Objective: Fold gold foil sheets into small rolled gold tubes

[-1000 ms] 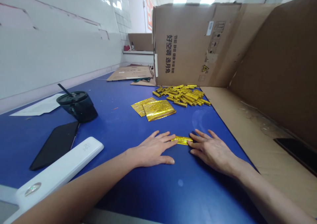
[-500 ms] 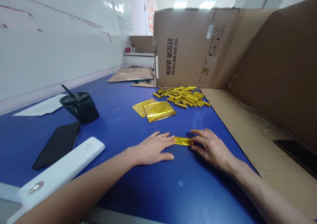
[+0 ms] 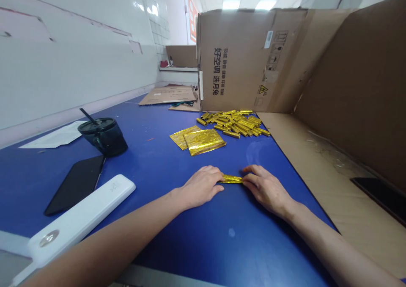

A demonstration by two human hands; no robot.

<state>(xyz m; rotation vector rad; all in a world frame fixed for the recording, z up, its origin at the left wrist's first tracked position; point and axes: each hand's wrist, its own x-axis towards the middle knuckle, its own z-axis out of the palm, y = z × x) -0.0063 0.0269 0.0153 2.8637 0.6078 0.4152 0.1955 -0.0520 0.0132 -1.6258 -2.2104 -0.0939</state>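
A narrow folded strip of gold foil paper (image 3: 232,179) lies on the blue table between my two hands. My left hand (image 3: 203,186) pinches its left end, thumb in front and fingers curled behind. At the right end, my right hand (image 3: 268,189) grips the strip between thumb and fingertips, with its index finger raised a little. Beyond my hands lie flat gold foil sheets (image 3: 204,142), one overlapping another. Farther back is a heap of small gold foil rolls (image 3: 241,124).
On the left are a dark cup (image 3: 106,139) with a straw, a black phone (image 3: 76,183), a long white device (image 3: 82,215) and a white paper (image 3: 55,134). A big cardboard box (image 3: 247,62) stands at the back, and cardboard (image 3: 304,160) runs along the table's right edge.
My left hand's fingers have gone from stretched flat to curled around the strip's end. The strip looks narrower, its two halves brought together. My right fingers have closed on its right end.
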